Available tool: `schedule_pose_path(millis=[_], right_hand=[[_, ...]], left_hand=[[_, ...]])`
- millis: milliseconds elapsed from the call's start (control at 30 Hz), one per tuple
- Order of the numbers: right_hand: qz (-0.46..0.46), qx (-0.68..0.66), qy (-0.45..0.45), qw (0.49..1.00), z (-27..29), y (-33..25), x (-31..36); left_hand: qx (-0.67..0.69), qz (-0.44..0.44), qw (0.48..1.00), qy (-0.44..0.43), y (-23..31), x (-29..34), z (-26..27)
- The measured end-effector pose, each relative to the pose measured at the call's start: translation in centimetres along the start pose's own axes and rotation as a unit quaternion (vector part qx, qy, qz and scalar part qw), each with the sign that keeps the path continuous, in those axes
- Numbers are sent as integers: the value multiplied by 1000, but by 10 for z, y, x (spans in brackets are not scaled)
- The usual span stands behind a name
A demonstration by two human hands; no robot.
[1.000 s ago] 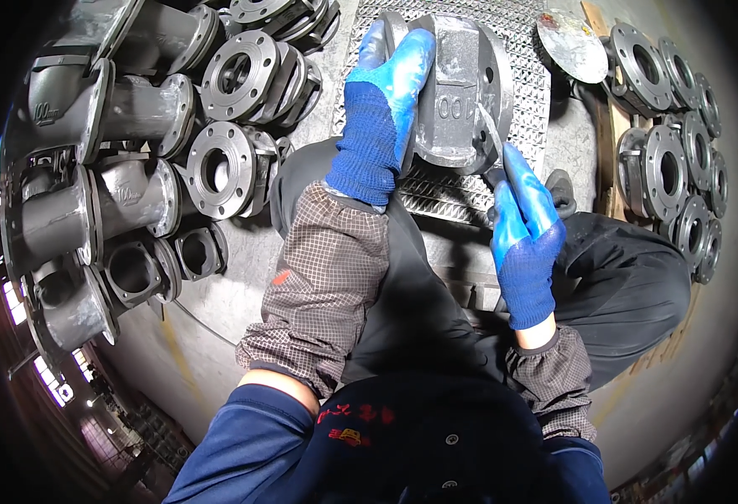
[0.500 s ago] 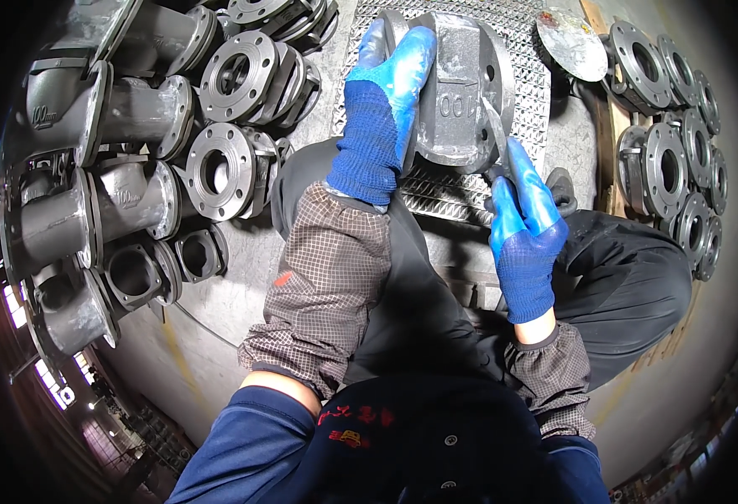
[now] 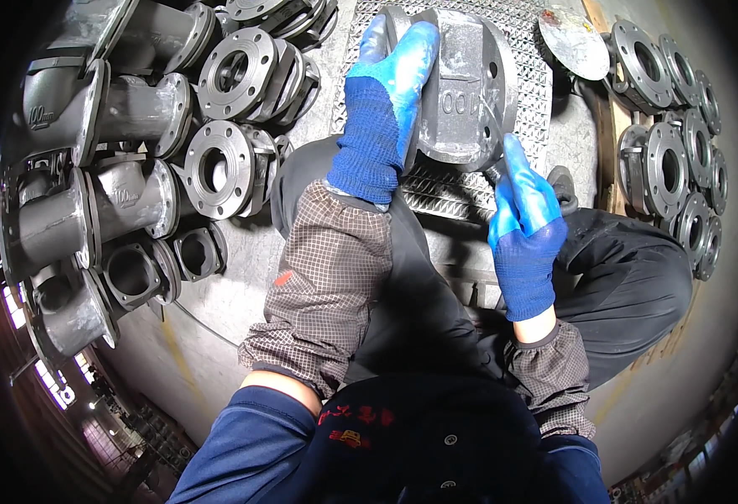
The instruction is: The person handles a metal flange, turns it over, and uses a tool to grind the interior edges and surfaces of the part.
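Observation:
A grey cast-iron flanged valve body point(image 3: 453, 92) with raised numerals rests on a metal mesh surface. My left hand point(image 3: 398, 71), in a blue coated glove, is closed around its left flange. My right hand point(image 3: 527, 197), gloved the same way, is closed at the lower right of the casting. From its fingers a thin pointed metal tool point(image 3: 497, 128), like a scraper or file, reches up against the inner side of the right flange point(image 3: 504, 80). My fingers hide most of its handle.
Many flanged castings point(image 3: 138, 193) are stacked on the left. More flanged rings point(image 3: 664, 168) stand in rows at the right by a wooden board point(image 3: 608, 151). A round pale disc point(image 3: 575, 44) sits right of the mesh point(image 3: 537, 101). My bent legs point(image 3: 629, 277) flank the work.
The casting has turned slightly, its right flange showing more of its face. The tool's blade has shifted a little, and my right hand has moved slightly. My left hand keeps its grip.

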State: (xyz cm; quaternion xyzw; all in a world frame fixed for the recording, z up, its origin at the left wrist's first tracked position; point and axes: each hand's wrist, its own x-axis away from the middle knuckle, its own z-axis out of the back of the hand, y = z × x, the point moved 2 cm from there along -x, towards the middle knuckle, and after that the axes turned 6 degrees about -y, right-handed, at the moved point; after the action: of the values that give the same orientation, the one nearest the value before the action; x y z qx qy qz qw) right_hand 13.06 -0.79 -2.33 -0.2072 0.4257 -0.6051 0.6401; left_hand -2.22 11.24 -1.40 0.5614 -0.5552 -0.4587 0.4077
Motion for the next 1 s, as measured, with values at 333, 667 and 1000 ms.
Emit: schedule_pose_path(millis=[333, 667, 1000], right_hand=[[36, 105, -87, 990, 6, -8, -5], [15, 31, -70, 997, 13, -11, -12], [-19, 98, -75, 992, 15, -17, -14]], left_hand=[[27, 92, 995, 42, 6, 4, -4], [56, 1, 998, -22, 2, 1, -2], [34, 104, 994, 26, 6, 0, -2]])
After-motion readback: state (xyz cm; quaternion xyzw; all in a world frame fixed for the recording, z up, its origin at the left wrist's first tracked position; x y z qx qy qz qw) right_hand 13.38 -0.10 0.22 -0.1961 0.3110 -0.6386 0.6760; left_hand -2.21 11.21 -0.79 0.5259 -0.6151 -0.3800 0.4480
